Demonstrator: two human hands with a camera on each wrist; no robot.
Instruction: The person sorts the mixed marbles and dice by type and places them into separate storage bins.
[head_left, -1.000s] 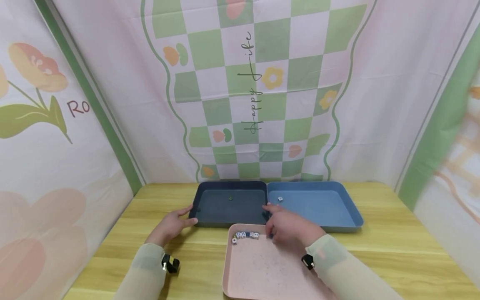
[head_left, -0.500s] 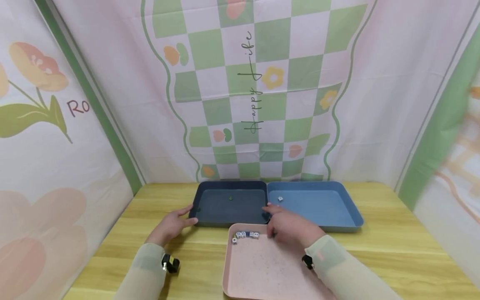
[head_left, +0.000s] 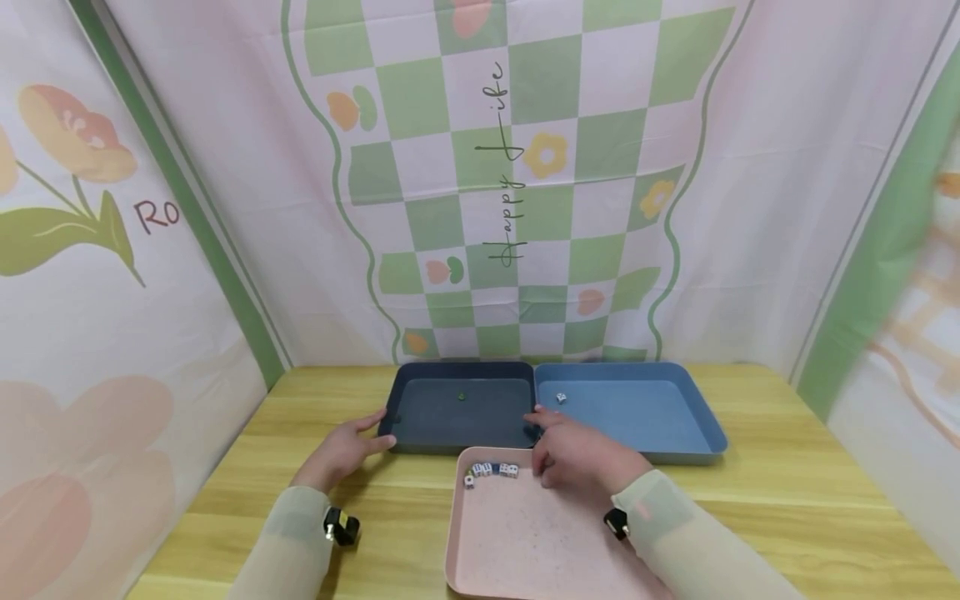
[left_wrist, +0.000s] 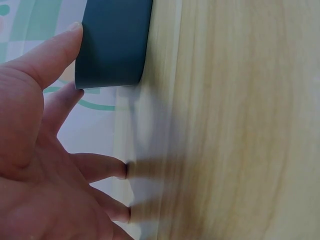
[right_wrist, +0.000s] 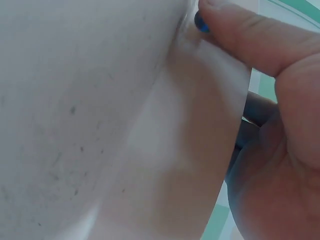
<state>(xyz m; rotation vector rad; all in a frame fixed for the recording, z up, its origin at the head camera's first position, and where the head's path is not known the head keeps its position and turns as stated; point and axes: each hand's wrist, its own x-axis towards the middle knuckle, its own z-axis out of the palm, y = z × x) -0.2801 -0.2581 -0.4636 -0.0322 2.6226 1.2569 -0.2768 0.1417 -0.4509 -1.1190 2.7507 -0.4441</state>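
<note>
My left hand (head_left: pixel 342 454) rests at the left front corner of the dark blue tray (head_left: pixel 465 437). In the left wrist view its thumb touches the tray wall, the index fingertip is by the corner, and the other fingers spread apart. My right hand (head_left: pixel 581 450) reaches over the far rim of the pink tray (head_left: pixel 517 542). Its thumb holds a small blue die (right_wrist: pixel 201 22) at the inner wall in the right wrist view, fingers beyond the wall; the hand hides the die from the head view. Several white dice (head_left: pixel 482 470) and another blue die (head_left: pixel 496 469) line the far left corner.
A lighter blue tray (head_left: pixel 637 417) adjoins the dark one on the right, with a white die (head_left: pixel 561 398) inside. One small green die (head_left: pixel 461 397) lies in the dark tray. Behind the wooden table (head_left: pixel 300 392) hangs a patterned curtain (head_left: pixel 480 167).
The right thumb and fingers have shifted slightly at the pink tray's far wall. The blue bit below them has gone out of the head view. My left hand has stayed in place.
</note>
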